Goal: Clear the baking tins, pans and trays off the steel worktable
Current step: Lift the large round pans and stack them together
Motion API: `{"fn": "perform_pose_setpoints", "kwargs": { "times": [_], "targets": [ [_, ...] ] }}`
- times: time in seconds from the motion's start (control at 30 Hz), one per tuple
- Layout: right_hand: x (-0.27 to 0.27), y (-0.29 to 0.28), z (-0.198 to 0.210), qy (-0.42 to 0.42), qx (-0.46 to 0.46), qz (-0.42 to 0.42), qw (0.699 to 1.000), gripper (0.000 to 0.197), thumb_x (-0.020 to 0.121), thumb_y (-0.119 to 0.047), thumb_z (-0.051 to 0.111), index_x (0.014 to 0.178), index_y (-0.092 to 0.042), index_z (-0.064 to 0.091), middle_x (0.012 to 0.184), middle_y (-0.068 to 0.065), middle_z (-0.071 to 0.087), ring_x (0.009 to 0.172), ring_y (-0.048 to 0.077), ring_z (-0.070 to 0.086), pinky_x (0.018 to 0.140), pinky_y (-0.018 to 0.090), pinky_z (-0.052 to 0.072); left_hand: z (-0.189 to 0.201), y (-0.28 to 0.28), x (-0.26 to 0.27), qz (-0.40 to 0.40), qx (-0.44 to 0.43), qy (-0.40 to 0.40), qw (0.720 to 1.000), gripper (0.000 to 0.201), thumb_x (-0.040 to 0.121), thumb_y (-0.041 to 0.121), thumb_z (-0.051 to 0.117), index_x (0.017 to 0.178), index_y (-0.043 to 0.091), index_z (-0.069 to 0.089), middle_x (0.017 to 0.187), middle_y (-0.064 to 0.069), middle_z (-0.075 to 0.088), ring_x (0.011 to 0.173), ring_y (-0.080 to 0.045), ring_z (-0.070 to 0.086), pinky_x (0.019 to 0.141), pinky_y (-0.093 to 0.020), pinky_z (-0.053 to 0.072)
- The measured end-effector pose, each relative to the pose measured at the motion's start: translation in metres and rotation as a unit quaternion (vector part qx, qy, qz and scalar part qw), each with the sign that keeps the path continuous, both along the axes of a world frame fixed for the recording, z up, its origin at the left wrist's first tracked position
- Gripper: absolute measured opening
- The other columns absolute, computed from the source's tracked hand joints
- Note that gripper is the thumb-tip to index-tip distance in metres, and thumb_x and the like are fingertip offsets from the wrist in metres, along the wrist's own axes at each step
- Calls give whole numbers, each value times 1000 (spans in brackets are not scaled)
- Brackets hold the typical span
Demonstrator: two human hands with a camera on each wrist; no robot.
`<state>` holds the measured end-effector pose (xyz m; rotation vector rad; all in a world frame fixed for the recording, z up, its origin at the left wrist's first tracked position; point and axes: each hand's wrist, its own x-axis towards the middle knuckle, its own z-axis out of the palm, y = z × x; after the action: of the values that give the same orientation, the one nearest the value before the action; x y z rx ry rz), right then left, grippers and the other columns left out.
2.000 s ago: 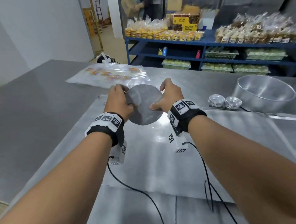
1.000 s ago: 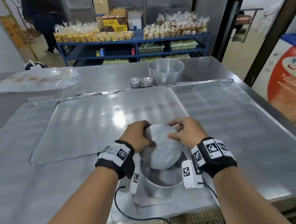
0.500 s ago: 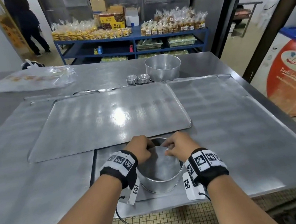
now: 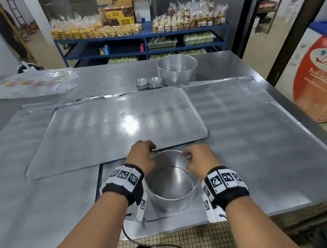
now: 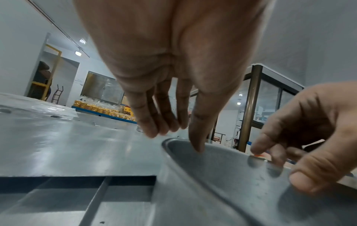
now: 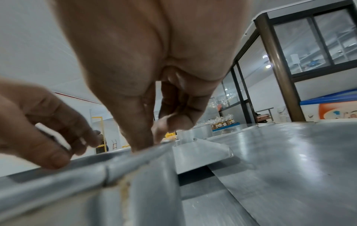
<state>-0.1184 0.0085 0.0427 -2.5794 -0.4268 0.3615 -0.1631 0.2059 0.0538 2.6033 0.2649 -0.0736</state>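
A round steel cake tin (image 4: 173, 200) stands near the worktable's front edge with its loose disc base (image 4: 170, 183) lying flat in the bottom. My left hand (image 4: 150, 148) hovers at the tin's far left rim. In the left wrist view this hand (image 5: 173, 137) has nearly straight fingers outside the tin (image 5: 222, 168) and the thumb just inside, gripping nothing. My right hand (image 4: 185, 157) is loosely curled over the far right rim. In the right wrist view its (image 6: 150, 140) thumb tip touches the rim of the tin (image 6: 135, 191).
A large flat baking tray (image 4: 109, 133) lies just beyond the tin, another tray (image 4: 249, 135) to its right. At the back stand a bigger round tin (image 4: 176, 70) and two stacks of small tart tins (image 4: 148, 83). A plastic bag (image 4: 35, 84) lies back left.
Both hands carried the disc over the tin, lowered it to the bottom and let go. They have since risen to the rim.
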Motion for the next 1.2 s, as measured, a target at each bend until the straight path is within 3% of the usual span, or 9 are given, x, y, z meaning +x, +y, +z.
{"fn": "perform_pose_setpoints", "kwargs": {
  "times": [0.1,0.27,0.37,0.47,0.57,0.7,0.83,1.1,1.2],
  "targets": [
    [8,-10,-4,17,6,-47,999,36,75,-6,75,106,-24,70,96,-3,63,92,18,67,80,22,50,-5,7,7,13,15,89,996,29,86,18,65,115,13,68,112,-6,67,98,-22,65,80,-26,53],
    [19,-14,-2,97,13,-77,992,20,70,-7,80,86,-18,78,68,-7,63,70,16,68,72,29,60,1,11,17,-18,17,135,991,20,85,28,68,99,14,73,100,-6,68,83,-23,70,70,-32,61],
    [23,-13,2,112,27,-99,988,19,70,-3,75,83,-17,78,76,4,71,65,20,72,65,35,62,9,14,25,-37,-1,141,989,20,85,22,67,101,12,73,100,-7,68,82,-25,71,66,-33,62],
    [32,-16,12,88,48,-124,987,18,70,-5,73,82,-18,77,85,7,72,70,20,70,69,34,62,19,16,38,-49,-32,139,989,21,84,12,65,105,8,71,99,-9,66,74,-25,72,59,-33,62],
    [41,-19,27,72,88,-151,982,17,71,-9,74,86,-16,78,89,9,73,81,24,71,76,42,61,29,18,51,-50,-67,113,990,20,85,3,62,103,7,70,98,-11,66,69,-27,72,57,-35,63],
    [46,-22,41,73,158,-217,960,11,76,-13,76,86,-16,78,89,7,71,74,27,72,54,42,61,38,18,70,-60,-89,57,993,18,86,8,64,103,8,70,101,-9,65,79,-27,69,68,-39,63],
    [46,-24,50,59,219,-270,936,17,78,-14,79,95,-14,77,89,4,72,73,20,71,55,42,62,43,18,89,-53,-128,6,990,14,84,10,65,96,10,72,99,-8,68,81,-25,69,72,-40,63],
    [60,-33,46,61,370,-354,857,29,81,-8,75,109,-7,67,93,18,71,64,35,73,55,45,61,52,-5,134,6,-198,-108,974,12,82,14,66,92,11,72,92,-2,71,85,-24,68,74,-42,61],
    [80,-41,40,77,422,-386,817,34,81,-2,75,114,-3,66,101,24,69,59,42,71,59,50,61,57,-24,155,11,-189,-143,972,12,86,10,64,96,11,71,97,-4,71,92,-22,65,82,-32,55]
  ]
}}
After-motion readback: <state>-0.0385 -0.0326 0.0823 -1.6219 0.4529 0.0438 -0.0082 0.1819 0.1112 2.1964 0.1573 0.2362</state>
